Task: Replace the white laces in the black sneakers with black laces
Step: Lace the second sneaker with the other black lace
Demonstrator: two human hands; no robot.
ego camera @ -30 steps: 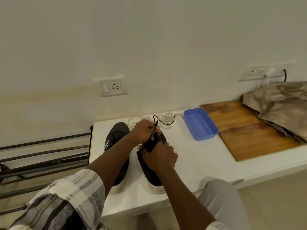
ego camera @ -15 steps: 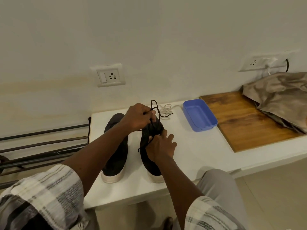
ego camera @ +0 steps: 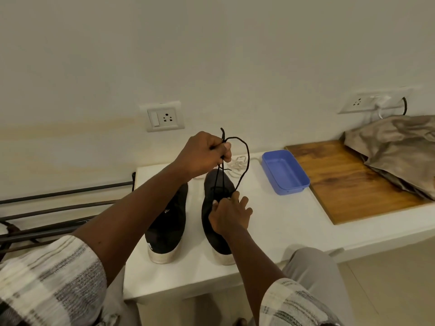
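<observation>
Plainly, the left sneaker (ego camera: 168,220) and the right sneaker (ego camera: 217,184) stand side by side on the smooth white table (ego camera: 270,222), toes pointing away toward the far wall. Both have soft, matte black fabric uppers and thick off-white rubber soles. The left sneaker bears small white marks on its side and heel; a forearm hides its eyelets. The right sneaker lies under the hands.

A thin, round black lace (ego camera: 246,158) rises from that shoe's upper in taut strands to the left hand (ego camera: 203,154), which is raised above the toe and curled into a fist round the cord. From there the lace arcs out in a narrow loop and drops to the right hand (ego camera: 231,214). That hand rests on the middle of the shoe, thumb and forefinger pinching the lace while the other fingers spread loosely.

Just beyond the shoes, a limp tangle of flat white laces (ego camera: 239,164) lies on the table. To the right sits a shallow blue plastic tray (ego camera: 286,176) with rounded corners, then a grained wooden board (ego camera: 353,182) under crumpled tan fabric (ego camera: 397,149).
</observation>
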